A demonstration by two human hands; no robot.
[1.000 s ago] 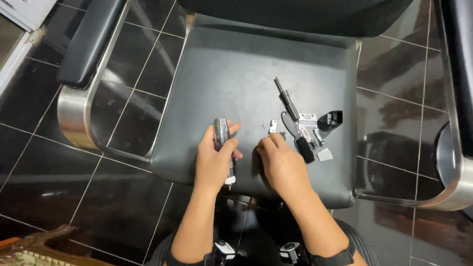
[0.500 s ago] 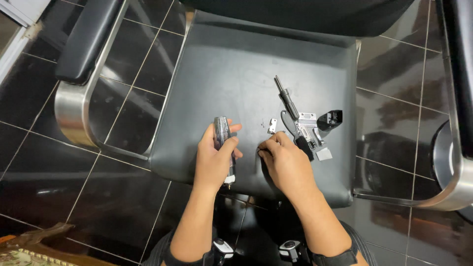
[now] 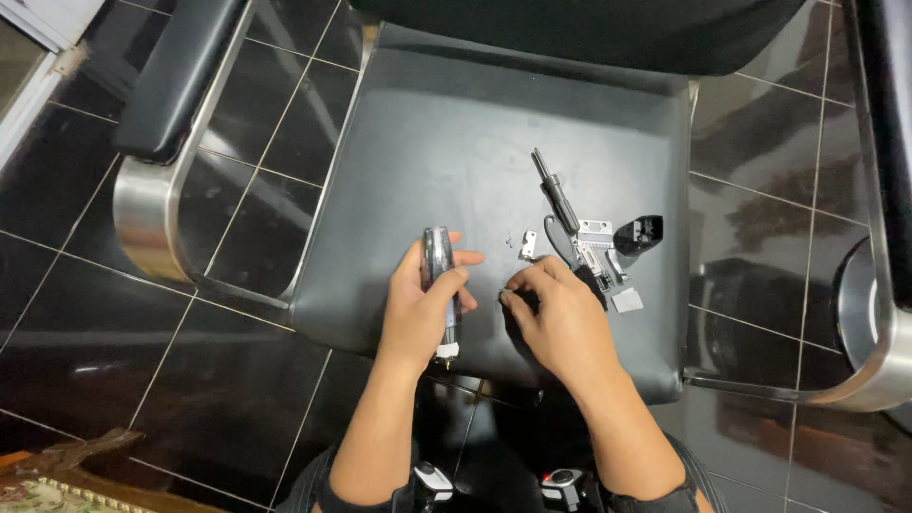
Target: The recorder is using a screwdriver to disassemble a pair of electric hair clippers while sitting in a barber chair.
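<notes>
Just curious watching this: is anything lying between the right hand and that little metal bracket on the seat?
Nothing visible. The right hand rests on the seat, and only bare black cushion shows between its fingertips and the small metal bracket.

both forearms are bare to the elbows; the left hand (image 3: 418,309) and right hand (image 3: 562,321) wear no gloves, rings or sleeves.

No packages, labels, signs, screens — none.

Black glossy floor tiles (image 3: 85,285), black chair seat (image 3: 456,123) w/ chrome armrest (image 3: 142,218) — reflections.
</notes>
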